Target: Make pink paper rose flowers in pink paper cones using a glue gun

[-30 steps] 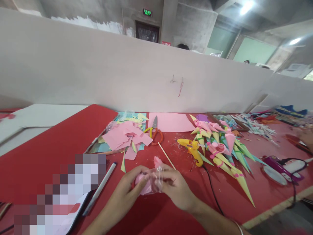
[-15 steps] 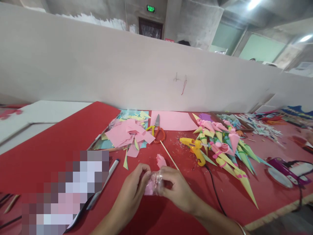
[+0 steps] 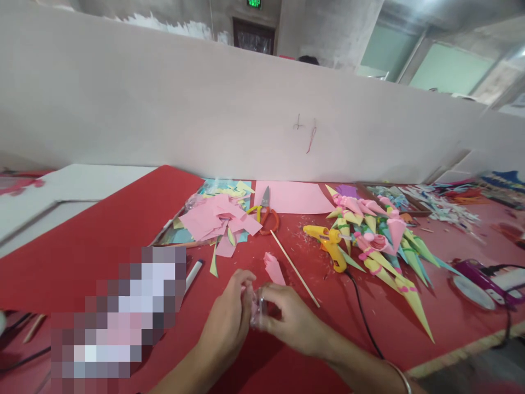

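Between my two hands is a small pink piece with clear, shiny wrap (image 3: pixel 256 313), partly hidden by the fingers. My left hand (image 3: pixel 232 312) is closed on its left side. From the right, my right hand (image 3: pixel 289 317) pinches the same wrapped piece. Just beyond the fingers lies a rolled pink paper piece (image 3: pixel 273 268) on the red table (image 3: pixel 262 366). A thin wooden stick (image 3: pixel 294 268) rests to the right of it.
Pink paper scraps (image 3: pixel 217 216) fill a tray at the back, beside scissors (image 3: pixel 266 210). Rightward are a yellow glue gun (image 3: pixel 330 246) with a black cord, several paper cones (image 3: pixel 414 306) and a purple device (image 3: pixel 479 282). A marker (image 3: pixel 192 276) lies left.
My hands have drawn closer together around the wrapped piece, and less of it shows. The view has shifted slightly, and more of the wooden stick is visible.
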A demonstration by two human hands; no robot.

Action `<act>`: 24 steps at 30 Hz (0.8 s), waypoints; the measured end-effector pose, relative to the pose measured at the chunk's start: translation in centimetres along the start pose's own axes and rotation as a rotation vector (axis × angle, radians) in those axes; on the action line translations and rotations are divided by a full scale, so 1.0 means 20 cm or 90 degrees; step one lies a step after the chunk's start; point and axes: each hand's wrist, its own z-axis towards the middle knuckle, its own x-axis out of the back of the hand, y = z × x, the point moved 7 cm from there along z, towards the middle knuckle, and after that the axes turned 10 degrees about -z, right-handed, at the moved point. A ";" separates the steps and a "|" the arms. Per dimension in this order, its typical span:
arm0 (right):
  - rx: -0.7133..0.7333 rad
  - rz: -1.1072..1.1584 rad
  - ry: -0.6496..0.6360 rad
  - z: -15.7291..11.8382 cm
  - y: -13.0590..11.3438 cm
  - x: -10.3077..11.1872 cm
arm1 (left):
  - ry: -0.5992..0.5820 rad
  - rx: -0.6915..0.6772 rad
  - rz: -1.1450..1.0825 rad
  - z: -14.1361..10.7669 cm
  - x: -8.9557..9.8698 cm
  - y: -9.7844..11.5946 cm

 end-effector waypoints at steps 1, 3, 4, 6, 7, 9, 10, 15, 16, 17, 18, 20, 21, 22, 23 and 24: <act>0.001 0.013 -0.011 0.00 0.00 -0.01 | -0.002 -0.006 0.000 -0.01 0.00 -0.01; 0.000 0.067 -0.036 0.01 0.02 -0.03 | 0.007 -0.031 0.000 -0.01 -0.01 -0.02; -0.004 0.103 -0.048 0.01 0.03 -0.04 | 0.013 -0.043 0.000 -0.01 -0.01 -0.02; -0.019 0.173 -0.062 0.01 0.04 -0.06 | 0.013 -0.062 -0.002 -0.01 -0.01 -0.01; -0.028 0.205 -0.061 0.01 0.05 -0.06 | 0.011 -0.068 -0.003 0.00 -0.01 -0.01; -0.047 0.246 -0.048 0.01 0.07 -0.07 | 0.000 -0.079 -0.012 0.01 -0.02 0.00; -0.056 0.262 -0.041 0.01 0.07 -0.07 | -0.008 -0.087 -0.019 0.01 -0.03 0.01; -0.096 0.347 -0.006 0.00 0.08 -0.07 | -0.047 -0.134 -0.043 0.01 -0.03 0.06; -0.105 0.370 0.004 0.00 0.08 -0.07 | -0.049 -0.142 -0.040 0.01 -0.03 0.07; -0.114 0.395 0.017 0.00 0.08 -0.06 | -0.047 -0.148 -0.034 0.01 -0.02 0.08; -0.124 0.423 0.033 0.01 0.08 -0.05 | -0.041 -0.153 -0.026 0.02 -0.01 0.09; -0.145 0.484 0.080 0.02 0.08 -0.04 | -0.022 -0.157 -0.005 0.03 0.02 0.11; -0.155 0.516 0.110 0.03 0.09 -0.02 | -0.014 -0.158 0.006 0.04 0.03 0.12; -0.163 0.547 0.140 0.04 0.09 -0.01 | -0.006 -0.158 0.015 0.05 0.04 0.12; -0.169 0.576 0.170 0.04 0.09 0.01 | -0.001 -0.159 0.025 0.06 0.05 0.13; -0.173 0.602 0.199 0.05 0.10 0.03 | 0.002 -0.160 0.033 0.07 0.06 0.14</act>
